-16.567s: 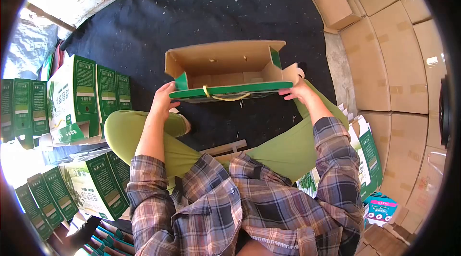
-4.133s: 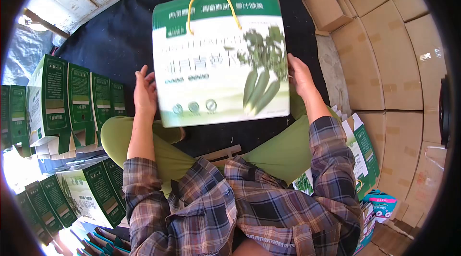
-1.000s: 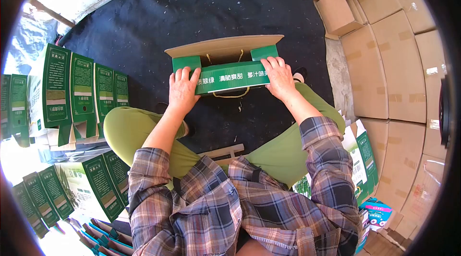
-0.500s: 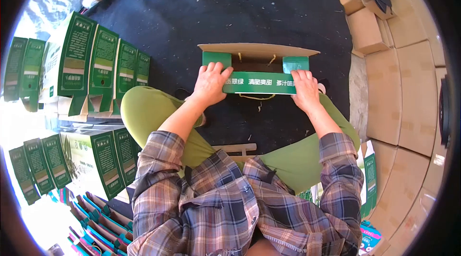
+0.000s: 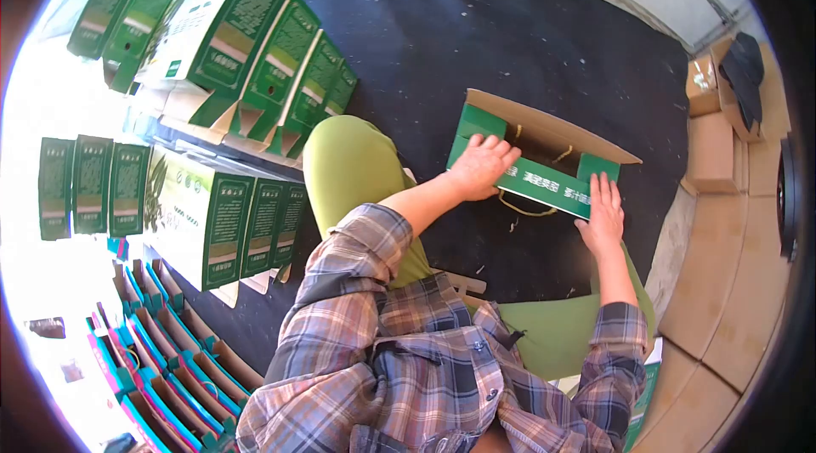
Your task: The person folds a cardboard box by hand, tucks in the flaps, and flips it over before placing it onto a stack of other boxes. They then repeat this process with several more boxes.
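In front of me a green cardboard gift box (image 5: 540,184) stands on the black sheet with its top open. Its tall brown back flap (image 5: 586,138) points up, and the green front flap with white lettering lies folded toward me. My left hand (image 5: 484,167) is closed over the box's left front corner, fingers on top. At the right front corner, my right hand (image 5: 604,213) holds the flap's end, its fingers stretched over the top and the thumb at the front. A yellow cord handle (image 5: 525,209) hangs below the front flap; more cord shows inside.
Upright green and white boxes (image 5: 246,36) stand in rows at the left, with another group (image 5: 225,223) nearer me. Several open blue and pink cartons (image 5: 174,351) sit at lower left. Brown cartons (image 5: 714,240) line the right side. Black sheeting (image 5: 408,36) covers the floor.
My view has turned left, so the box and hands appear farther right and tilted. Both hands stay at the box's front corners; the right fingers look straighter.
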`<state>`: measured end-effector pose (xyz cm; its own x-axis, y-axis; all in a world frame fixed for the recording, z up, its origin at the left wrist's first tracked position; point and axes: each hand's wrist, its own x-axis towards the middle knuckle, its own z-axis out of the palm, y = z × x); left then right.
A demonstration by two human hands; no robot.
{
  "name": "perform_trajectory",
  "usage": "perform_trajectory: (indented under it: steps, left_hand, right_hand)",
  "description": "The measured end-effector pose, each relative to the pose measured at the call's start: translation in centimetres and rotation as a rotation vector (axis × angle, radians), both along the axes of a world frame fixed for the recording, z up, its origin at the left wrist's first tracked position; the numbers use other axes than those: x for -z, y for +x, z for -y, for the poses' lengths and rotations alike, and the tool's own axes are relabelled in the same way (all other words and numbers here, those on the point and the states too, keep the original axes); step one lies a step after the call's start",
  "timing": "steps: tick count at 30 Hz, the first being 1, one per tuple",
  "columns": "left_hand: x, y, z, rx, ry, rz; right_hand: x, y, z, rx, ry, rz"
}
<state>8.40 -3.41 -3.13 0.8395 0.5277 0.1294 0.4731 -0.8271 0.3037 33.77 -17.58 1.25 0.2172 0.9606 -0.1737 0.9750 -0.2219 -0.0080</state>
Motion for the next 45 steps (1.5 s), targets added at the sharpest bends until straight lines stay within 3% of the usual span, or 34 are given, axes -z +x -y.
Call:
perform_trajectory:
  steps: [3, 5, 8, 11, 14, 19, 23, 27, 31, 37, 41, 43, 45]
  left_hand:
    - [-0.3, 0.3, 0.3, -0.069, -0.13, 0.049]
    - [-0.8, 0.1, 0.3, -0.114, -0.164, 0.053]
    - [-2.7, -0.2, -0.1, -0.204, -0.309, 0.16]
    - [-4.9, -1.0, -0.5, -0.333, -0.39, 0.36]
    - [-8.9, -3.3, -0.9, -0.451, -0.432, 0.626]
    - [-19.4, -11.3, 2.0, -0.571, -0.697, 1.245]
    - [-20.8, -21.7, 4.6, -0.804, -0.526, 1.668]
    - [-24.0, -31.0, 8.9, -0.896, -0.322, 1.831]
    - [-23.9, -40.2, 13.6, -0.942, -0.217, 1.814]
    - [-19.3, -51.9, 16.0, -1.051, -0.324, 1.907]
    - [-14.6, -57.9, 17.0, -1.249, -0.428, 1.944]
    - [-13.5, -58.7, 17.4, -1.369, -0.626, 1.999]
    - [-15.7, -57.0, 18.0, -1.68, -0.738, 1.943]
  right_hand:
    - [-1.0, 1.8, 0.1, 0.043, -0.002, -0.098]
    - [-0.4, 4.4, 0.6, 0.046, 0.163, -0.273]
    - [-3.9, 6.1, 0.4, 0.06, 0.405, -0.397]
    - [-6.3, 7.1, 0.8, 0.366, 0.712, -0.716]
    - [-4.5, 11.6, 1.9, 0.446, 0.654, -0.792]
    - [-5.3, 9.4, 1.3, 0.472, 0.446, -0.748]
    - [-4.1, 10.2, 1.2, 0.372, 0.405, -0.8]
    - [-2.6, 11.5, 1.0, 0.356, 0.362, -0.837]
    - [-2.8, 11.2, 1.1, 0.36, 0.322, -0.806]
    - [-3.2, 10.5, 0.9, 0.402, 0.285, -0.77]
    - [-2.4, 12.0, 1.6, 0.441, 0.283, -0.774]
    - [-3.2, 12.0, 2.1, 0.457, 0.3, -0.766]
    - [-5.2, 11.5, 3.2, 0.585, 0.319, -0.78]
